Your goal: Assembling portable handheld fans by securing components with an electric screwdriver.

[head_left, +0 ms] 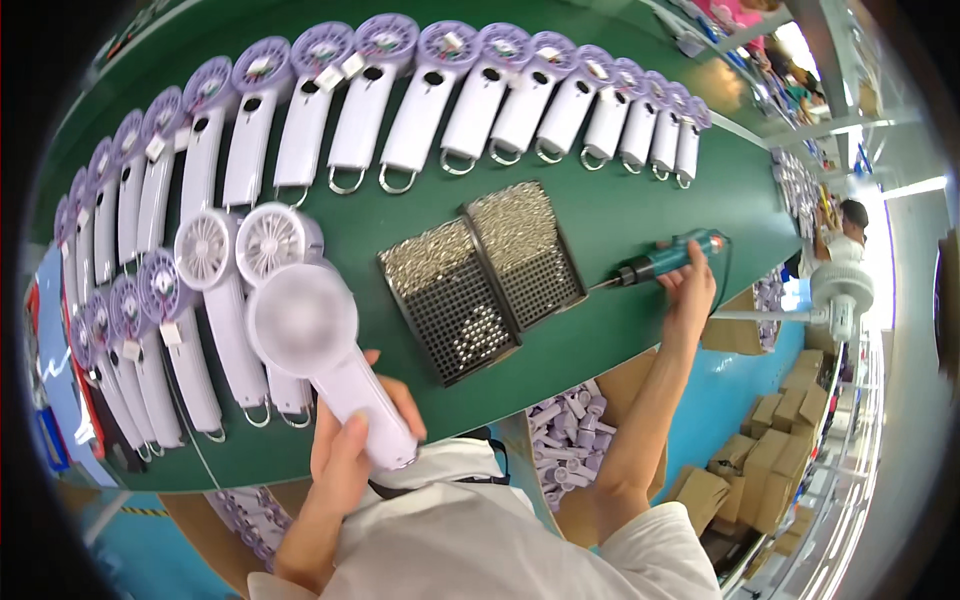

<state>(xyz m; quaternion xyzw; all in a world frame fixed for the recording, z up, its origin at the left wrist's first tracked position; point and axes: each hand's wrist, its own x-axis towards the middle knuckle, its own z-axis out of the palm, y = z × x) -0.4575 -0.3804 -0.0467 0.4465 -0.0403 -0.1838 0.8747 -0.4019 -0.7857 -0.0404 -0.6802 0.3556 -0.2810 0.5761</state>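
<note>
My left hand point(345, 440) is closed round the handle of a lilac handheld fan point(372, 405), raised over the near edge of the bench. Its round head looks blurred and hides part of the fans behind. In my right hand point(690, 285) is a teal electric screwdriver point(668, 260), its bit pointing left toward two black screw trays point(475, 310). Those trays lie side by side, with loose screws heaped at their far ends and a grid of holes nearer me. Two fans with white grilles point(205, 250) lie just beyond the held one.
A curved row of opened lilac fans point(355, 110) lines the far side of the green bench point(680, 200), with more at the left point(165, 300). Below the bench, a cardboard box point(625, 400) holds lilac parts point(570, 435). Stacked cartons point(765, 450) and another person point(848, 235) are at the right.
</note>
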